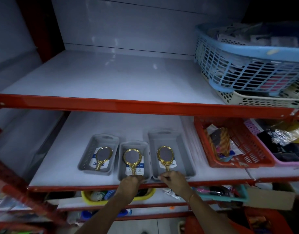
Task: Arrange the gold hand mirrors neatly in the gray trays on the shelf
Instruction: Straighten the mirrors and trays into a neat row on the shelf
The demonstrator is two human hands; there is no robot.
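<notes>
Three gray trays stand side by side on the middle shelf: the left tray (87, 152), the middle tray (122, 154) and the right tray (180, 149). Each holds one gold hand mirror lying flat on a paper label: the left mirror (103, 155), the middle mirror (132, 157), the right mirror (165, 155). My left hand (131, 180) is closed on the front rim of the middle tray, covering the end of that mirror's handle. My right hand (172, 178) grips the front rim of the right tray, at the tip of its mirror's handle.
A red basket (262, 159) of packaged goods stands right of the trays, a pink one beyond it. The upper shelf (111, 78) carries a blue basket (246, 53) stacked on a cream basket at the right. Red shelf rails run across. A yellow basket (87, 198) sits on the shelf below.
</notes>
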